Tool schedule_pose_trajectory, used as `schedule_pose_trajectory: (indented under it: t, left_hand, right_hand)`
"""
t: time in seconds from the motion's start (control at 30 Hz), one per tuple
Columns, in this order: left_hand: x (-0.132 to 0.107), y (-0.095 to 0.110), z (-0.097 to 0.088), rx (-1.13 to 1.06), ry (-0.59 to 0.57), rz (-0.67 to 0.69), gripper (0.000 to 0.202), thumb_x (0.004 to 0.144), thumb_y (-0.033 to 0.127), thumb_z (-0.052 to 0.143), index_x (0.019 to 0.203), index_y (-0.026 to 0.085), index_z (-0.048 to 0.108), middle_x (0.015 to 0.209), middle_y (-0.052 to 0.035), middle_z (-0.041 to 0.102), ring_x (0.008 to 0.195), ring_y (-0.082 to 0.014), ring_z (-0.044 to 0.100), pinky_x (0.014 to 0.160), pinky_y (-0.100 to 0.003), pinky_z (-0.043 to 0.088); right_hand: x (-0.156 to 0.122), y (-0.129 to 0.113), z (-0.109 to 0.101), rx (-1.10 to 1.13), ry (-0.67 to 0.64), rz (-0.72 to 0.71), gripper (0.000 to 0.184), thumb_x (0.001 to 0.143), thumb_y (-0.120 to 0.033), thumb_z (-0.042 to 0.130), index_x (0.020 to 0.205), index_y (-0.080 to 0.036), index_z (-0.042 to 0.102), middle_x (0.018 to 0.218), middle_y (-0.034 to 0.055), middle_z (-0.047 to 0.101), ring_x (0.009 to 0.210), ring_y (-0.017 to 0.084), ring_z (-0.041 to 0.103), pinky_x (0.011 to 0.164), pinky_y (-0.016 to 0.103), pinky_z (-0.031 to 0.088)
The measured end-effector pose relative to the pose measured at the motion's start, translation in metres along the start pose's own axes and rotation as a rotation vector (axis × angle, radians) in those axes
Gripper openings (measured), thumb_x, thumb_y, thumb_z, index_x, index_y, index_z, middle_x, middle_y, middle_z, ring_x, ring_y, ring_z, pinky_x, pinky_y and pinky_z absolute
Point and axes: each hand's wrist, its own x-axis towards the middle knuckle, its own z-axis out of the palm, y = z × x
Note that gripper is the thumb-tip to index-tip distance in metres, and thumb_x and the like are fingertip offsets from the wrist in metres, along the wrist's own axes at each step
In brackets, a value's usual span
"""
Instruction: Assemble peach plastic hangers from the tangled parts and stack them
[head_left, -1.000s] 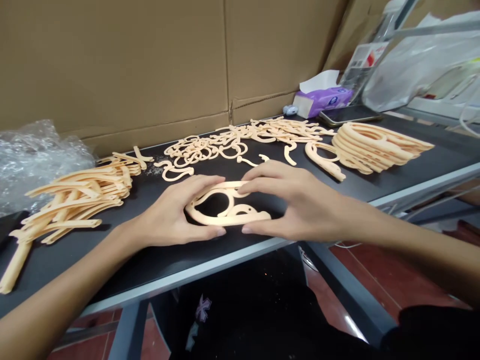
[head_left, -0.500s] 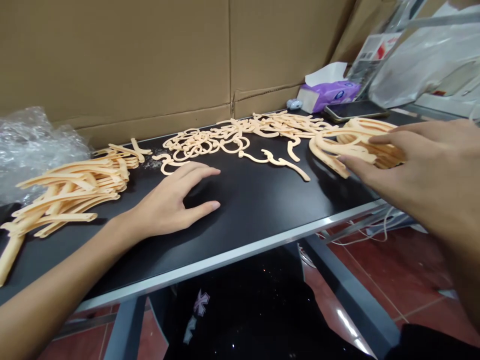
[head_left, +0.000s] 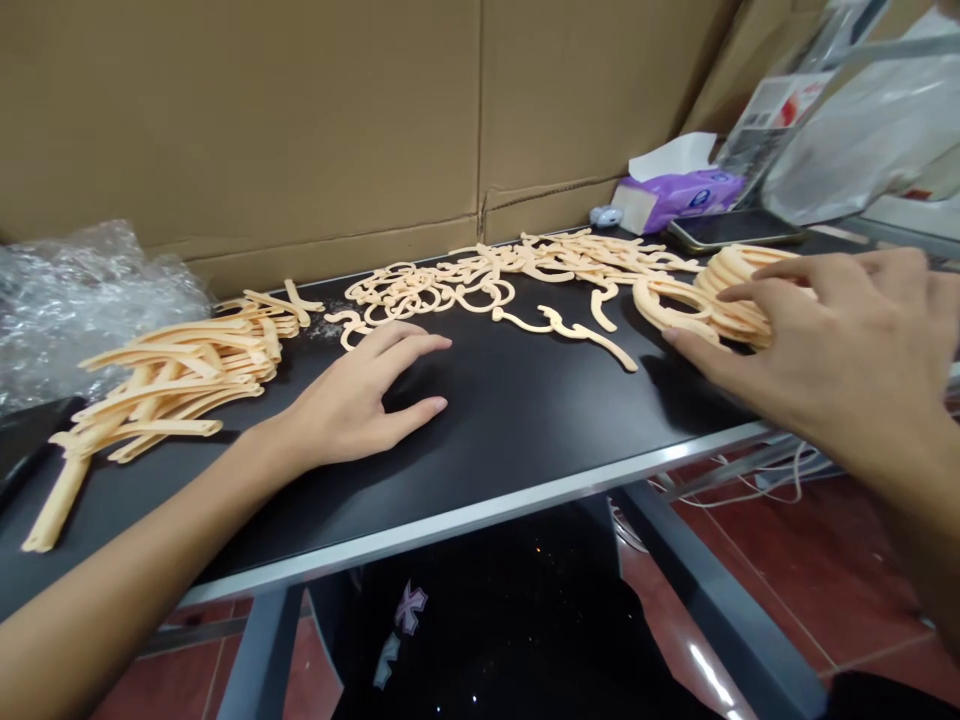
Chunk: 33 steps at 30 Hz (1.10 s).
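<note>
My left hand [head_left: 367, 405] rests on the black tabletop [head_left: 510, 430], thumb and fingers spread, holding nothing. Between the hand and the cardboard lie tangled thin, curved cream pieces [head_left: 420, 290]. A single wavy piece [head_left: 566, 328] lies between the two hands. On the right, my right hand [head_left: 832, 340] is over a stack of cream rings [head_left: 724, 305], its thumb and fingers apart. Its thumb tip is by the front ring [head_left: 652, 310], which lies against the stack; whether it touches is unclear. The right hand hides part of the stack.
Grooved cream strips [head_left: 180, 365] are piled at left beside clear plastic wrap [head_left: 97, 300]. Cardboard [head_left: 300, 120] stands along the back. A purple tissue pack [head_left: 686, 195] and a phone [head_left: 735, 229] sit at back right. A metal edge [head_left: 480, 512] runs along the table's front.
My view has shifted slightly left. The front ring, tilted beside my right hand before, now lies lower against the stack. My left hand has stayed in place on the table.
</note>
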Motion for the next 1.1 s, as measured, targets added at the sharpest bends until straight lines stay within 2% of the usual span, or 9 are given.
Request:
schedule_pose_trajectory:
  t: [0.2, 0.3, 0.43, 0.57, 0.67, 0.77, 0.87, 0.97, 1.1]
  left_hand:
    - [0.0, -0.019, -0.013, 0.128, 0.065, -0.02, 0.042, 0.099, 0.043, 0.058, 0.132, 0.018, 0.066, 0.13, -0.0127, 0.069, 0.121, -0.0277, 0.066, 0.108, -0.042, 0.052]
    - [-0.002, -0.036, -0.028, 0.223, 0.076, -0.142, 0.038, 0.097, 0.044, 0.055, 0.122, 0.02, 0.071, 0.127, -0.0116, 0.071, 0.12, -0.0285, 0.067, 0.108, -0.042, 0.051]
    - [-0.007, -0.057, -0.048, 0.333, 0.014, -0.32, 0.042, 0.09, 0.043, 0.053, 0.116, 0.019, 0.076, 0.117, -0.0113, 0.073, 0.117, -0.032, 0.067, 0.106, -0.044, 0.051]
    - [-0.012, -0.067, -0.061, 0.393, -0.082, -0.406, 0.045, 0.081, 0.038, 0.055, 0.116, 0.021, 0.079, 0.115, -0.0106, 0.074, 0.115, -0.0349, 0.067, 0.103, -0.046, 0.052]
    - [-0.015, -0.069, -0.07, 0.4, -0.128, -0.428, 0.046, 0.077, 0.031, 0.055, 0.113, 0.021, 0.08, 0.113, -0.0092, 0.076, 0.114, -0.0348, 0.068, 0.103, -0.045, 0.052]
    - [-0.018, -0.07, -0.08, 0.393, -0.19, -0.478, 0.045, 0.071, 0.024, 0.056, 0.108, 0.022, 0.081, 0.113, -0.007, 0.077, 0.108, -0.0322, 0.069, 0.098, -0.042, 0.053]
    - [-0.02, -0.068, -0.091, 0.37, -0.239, -0.541, 0.049, 0.069, 0.019, 0.056, 0.111, 0.021, 0.081, 0.114, -0.0054, 0.079, 0.101, -0.0273, 0.069, 0.092, -0.037, 0.054]
    - [-0.021, -0.063, -0.098, 0.345, -0.272, -0.565, 0.048, 0.069, 0.017, 0.057, 0.111, 0.02, 0.081, 0.112, -0.0057, 0.08, 0.096, -0.0248, 0.069, 0.089, -0.036, 0.052]
    - [-0.021, -0.058, -0.101, 0.348, -0.3, -0.575, 0.043, 0.072, 0.018, 0.061, 0.109, 0.021, 0.082, 0.11, -0.0048, 0.079, 0.091, -0.022, 0.069, 0.082, -0.034, 0.049]
  right_hand:
    - [0.018, -0.005, 0.002, 0.047, -0.151, -0.171, 0.038, 0.088, -0.044, 0.06, 0.103, -0.017, 0.082, 0.126, 0.0161, 0.075, 0.114, 0.043, 0.059, 0.088, 0.052, 0.045]
    - [0.025, -0.004, -0.001, 0.031, -0.226, -0.206, 0.036, 0.091, -0.037, 0.056, 0.104, -0.016, 0.082, 0.124, 0.0179, 0.076, 0.113, 0.044, 0.059, 0.084, 0.053, 0.044]
    - [0.041, -0.013, -0.008, 0.129, -0.218, -0.248, 0.033, 0.09, -0.036, 0.058, 0.102, -0.015, 0.081, 0.115, 0.0209, 0.078, 0.114, 0.045, 0.06, 0.083, 0.053, 0.044]
    - [0.075, -0.053, -0.013, 0.414, -0.245, -0.5, 0.03, 0.09, -0.04, 0.061, 0.101, -0.019, 0.079, 0.106, 0.0156, 0.079, 0.106, 0.038, 0.063, 0.086, 0.05, 0.045]
    - [0.1, -0.102, -0.017, 0.539, -0.285, -0.64, 0.024, 0.089, -0.032, 0.06, 0.097, -0.02, 0.08, 0.094, 0.0124, 0.077, 0.101, 0.035, 0.063, 0.087, 0.047, 0.045]
    - [0.11, -0.152, -0.018, 0.704, -0.256, -0.764, 0.027, 0.093, -0.026, 0.055, 0.098, -0.02, 0.08, 0.098, 0.0128, 0.075, 0.104, 0.034, 0.063, 0.089, 0.047, 0.045]
    - [0.101, -0.189, -0.013, 0.827, -0.206, -0.869, 0.038, 0.101, -0.027, 0.045, 0.112, -0.017, 0.079, 0.114, 0.0156, 0.074, 0.111, 0.033, 0.061, 0.097, 0.049, 0.043]
    - [0.085, -0.204, -0.008, 0.882, -0.185, -0.945, 0.041, 0.104, -0.028, 0.042, 0.113, -0.015, 0.079, 0.123, 0.0175, 0.072, 0.119, 0.032, 0.058, 0.105, 0.049, 0.041]
    - [0.076, -0.199, -0.006, 0.905, -0.211, -0.941, 0.035, 0.102, -0.026, 0.046, 0.105, -0.015, 0.079, 0.112, 0.0163, 0.076, 0.112, 0.031, 0.061, 0.105, 0.047, 0.042]
